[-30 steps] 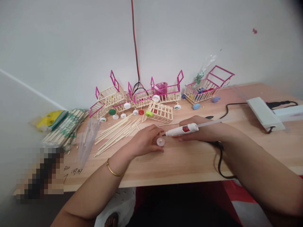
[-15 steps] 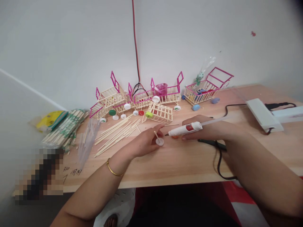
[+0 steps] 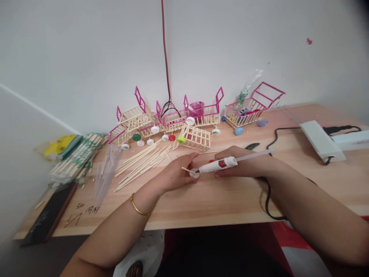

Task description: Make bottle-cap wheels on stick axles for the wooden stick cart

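Observation:
Near the middle of the wooden table, my left hand (image 3: 178,172) pinches a small white bottle cap (image 3: 194,174). A short wooden stick (image 3: 186,169) slants up to the left from the cap. My right hand (image 3: 240,162) is wrapped round a white glue gun (image 3: 218,165) with a clear glue stick in its back end. The gun's nozzle touches or nearly touches the inside of the cap. Part of a red cap (image 3: 211,162) shows behind the gun.
Several stick carts (image 3: 196,137) with bottle-cap wheels stand along the wall. Loose sticks (image 3: 144,169), clear glue sticks (image 3: 107,173) and bagged chopsticks (image 3: 77,157) lie left. A white power strip (image 3: 322,141) and black cable (image 3: 268,200) are right.
My right hand has moved left with the glue gun, bringing its nozzle to the cap. The small stick now leans left instead of standing nearly upright. A green leaf-shaped piece shows behind my right hand.

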Demonstrator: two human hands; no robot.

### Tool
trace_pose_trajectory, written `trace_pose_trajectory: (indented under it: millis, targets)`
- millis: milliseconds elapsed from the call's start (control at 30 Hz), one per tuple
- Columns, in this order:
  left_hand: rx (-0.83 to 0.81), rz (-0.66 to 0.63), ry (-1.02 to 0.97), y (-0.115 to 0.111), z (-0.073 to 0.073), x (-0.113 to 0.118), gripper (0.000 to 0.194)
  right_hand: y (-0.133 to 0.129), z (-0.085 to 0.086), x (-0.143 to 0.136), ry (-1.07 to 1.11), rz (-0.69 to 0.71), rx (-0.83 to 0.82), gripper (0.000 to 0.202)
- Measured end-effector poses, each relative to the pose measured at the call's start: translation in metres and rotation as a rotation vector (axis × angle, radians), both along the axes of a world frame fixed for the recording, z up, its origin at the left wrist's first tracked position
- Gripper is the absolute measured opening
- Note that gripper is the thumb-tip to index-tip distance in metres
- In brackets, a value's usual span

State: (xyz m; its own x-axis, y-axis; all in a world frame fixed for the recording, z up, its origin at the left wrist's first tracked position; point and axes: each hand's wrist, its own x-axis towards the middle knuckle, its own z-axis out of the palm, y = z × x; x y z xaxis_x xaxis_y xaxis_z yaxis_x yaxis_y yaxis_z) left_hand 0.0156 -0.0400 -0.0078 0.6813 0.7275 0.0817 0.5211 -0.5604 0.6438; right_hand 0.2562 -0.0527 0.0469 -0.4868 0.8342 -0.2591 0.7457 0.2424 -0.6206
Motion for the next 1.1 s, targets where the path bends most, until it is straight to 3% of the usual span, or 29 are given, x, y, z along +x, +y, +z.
trace_pose_trajectory:
  millis: [333, 1100]
  targets:
    - [0.094, -0.056, 0.019, -0.0031, 0.0068, 0.003, 0.06, 0.002, -0.0046, -0.005, -0.008, 0.136, 0.038, 0.007]
    - [0.111, -0.07, 0.026, -0.0023, 0.0051, 0.002, 0.055, -0.0001, -0.0045, -0.0049, -0.003, 0.119, 0.007, 0.015]
